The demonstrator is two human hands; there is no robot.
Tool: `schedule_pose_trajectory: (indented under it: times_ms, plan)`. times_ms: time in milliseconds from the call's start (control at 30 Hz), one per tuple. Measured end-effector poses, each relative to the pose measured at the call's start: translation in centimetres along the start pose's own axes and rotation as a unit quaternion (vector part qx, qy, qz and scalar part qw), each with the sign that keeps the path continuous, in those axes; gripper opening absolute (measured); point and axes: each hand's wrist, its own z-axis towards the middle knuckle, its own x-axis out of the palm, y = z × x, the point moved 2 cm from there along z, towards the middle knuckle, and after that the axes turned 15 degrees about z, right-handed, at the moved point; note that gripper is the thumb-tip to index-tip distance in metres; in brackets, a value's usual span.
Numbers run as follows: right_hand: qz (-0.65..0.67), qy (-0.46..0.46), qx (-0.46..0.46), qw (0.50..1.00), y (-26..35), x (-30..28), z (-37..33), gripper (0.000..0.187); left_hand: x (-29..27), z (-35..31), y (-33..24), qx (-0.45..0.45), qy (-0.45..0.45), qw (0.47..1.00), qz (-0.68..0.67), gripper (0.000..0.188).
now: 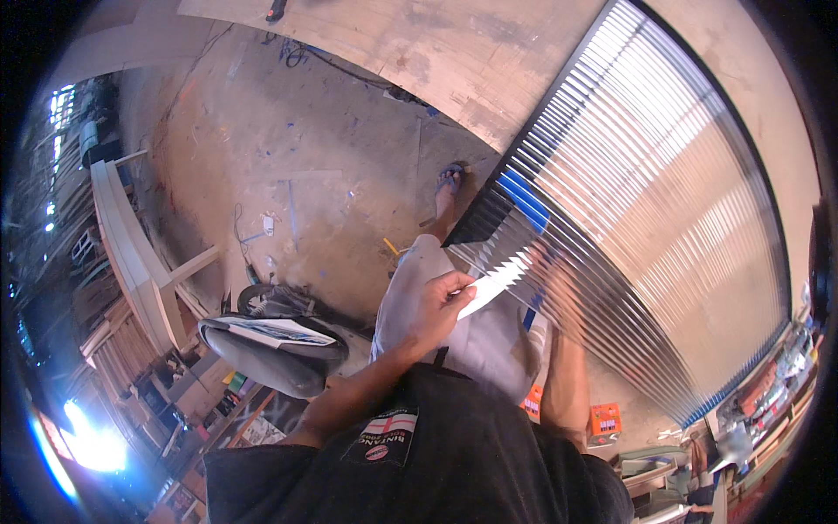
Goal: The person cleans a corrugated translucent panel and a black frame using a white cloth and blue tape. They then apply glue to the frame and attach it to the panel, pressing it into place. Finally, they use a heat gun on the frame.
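My left hand (443, 306) is closed in a pinch on the near end of a flat white strip (476, 299), which looks like paper or card. The far part of the strip has jagged edges where it shows through a ribbed clear panel (672, 201) with a dark frame. My right hand (557, 284) is at the near edge of this panel, beside the strip's far end. Motion and the ribs smear its fingers, so what it holds cannot be made out. A blue strip (524, 201) shows at the panel's left edge, just beyond the hands.
The panel leans over a light wooden board (419, 61). A motorcycle seat (262, 362) with papers on it stands at my left. Orange boxes (603, 424) are by my right arm. A wooden frame (131, 236) stands far left on the littered floor (288, 175).
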Motion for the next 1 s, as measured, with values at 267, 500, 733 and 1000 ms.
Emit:
schedule_pose_trajectory:
  times_ms: [267,500,733,1000]
  plan:
    - [-0.377,-0.062,-0.002,0.924,-5.4,1.0,-9.1,0.049,-10.6,-1.8,0.5,0.064,0.128,0.975,0.171,0.016]
    - [-0.264,-0.005,-0.201,0.943,1.3,13.3,-12.4,0.056,-13.4,-2.9,-6.4,0.139,0.229,0.939,0.218,0.016]
    - [-0.165,0.139,-0.205,0.955,1.0,19.4,-11.2,0.057,-11.9,-3.3,-7.6,0.062,0.207,0.973,-0.080,0.015]
    - [-0.075,0.125,-0.234,0.961,3.4,13.1,-12.8,0.016,-6.2,-5.4,-5.8,0.057,0.110,0.992,-0.040,0.016]
